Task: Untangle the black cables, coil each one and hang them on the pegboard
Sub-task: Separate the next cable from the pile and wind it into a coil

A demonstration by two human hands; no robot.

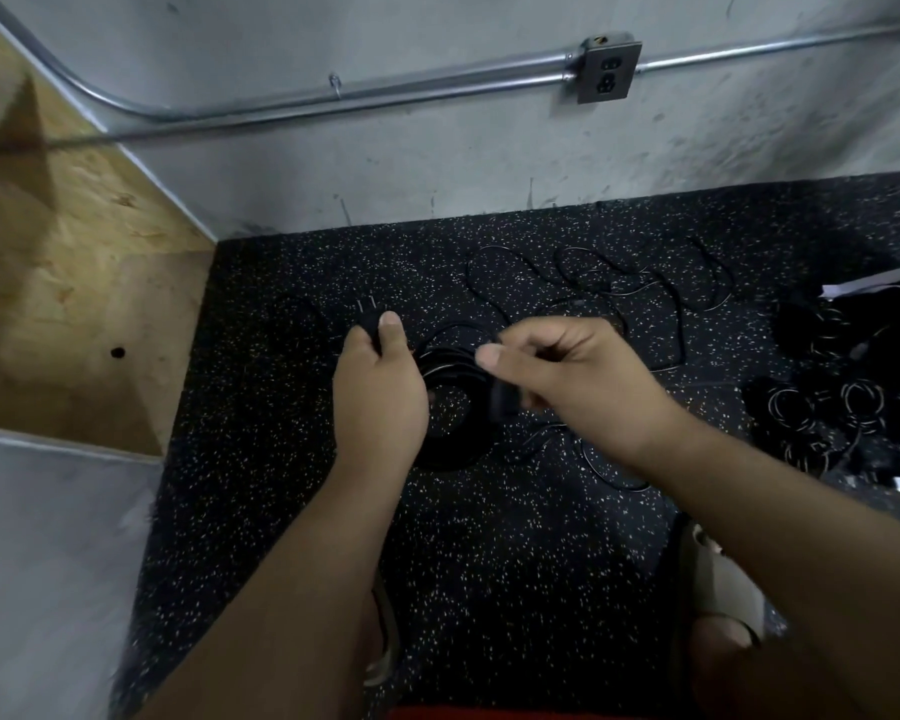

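Observation:
My left hand (380,387) grips a black power cable at its plug (367,317), whose metal prongs stick out past my thumb. Several loops of that coiled cable (450,407) hang between my hands above the floor. My right hand (562,376) has its fingers curled round the cable's other end, a dark connector (505,407) that shows below the fingers, blurred. Loose thin black cables (593,283) lie tangled on the speckled floor beyond my hands. No pegboard is in view.
A pile of black coiled cables (842,407) lies on the floor at the right. A plywood box (74,304) stands at the left. A grey wall (437,163) with metal conduit and an outlet (606,72) is ahead. My sandalled feet (718,589) are below.

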